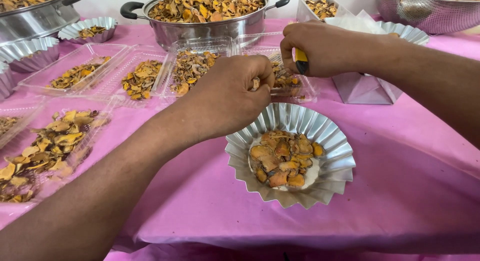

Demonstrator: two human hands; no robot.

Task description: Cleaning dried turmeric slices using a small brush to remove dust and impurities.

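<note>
Two hands at work above the pink worktop; left hand is curled tight, fingertips pinched on a small pale dried piece that just peeks out at the knuckles; right hand is clenched round a yellow-and-black tool, only its end showing under the thumb, so what kind of tool I cannot tell; the two hands sit close, nearly meeting, over the far rim of a fluted foil dish; that dish holds a shallow heap of dried orange-brown slices, and the pinched piece hangs just above and behind it; my read on the piece: feather-light, stiff and brittle, likely to snap or crumble under a hard squeeze, so a fingertip pinch on its edges suits it, and the dry surface should not slip; the foil dish looks thin and easily dented, better lifted from underneath than by the crimped rim; left forearm runs in long from the lower left, wrist bent down, back of the hand up; right forearm comes in from the right edge, wrist level, knuckles toward the camera; beyond the hands lie clear plastic trays of the same slices, then a big steel pot heaped full; more foil dishes sit at far left, and a metal colander at top right
</note>
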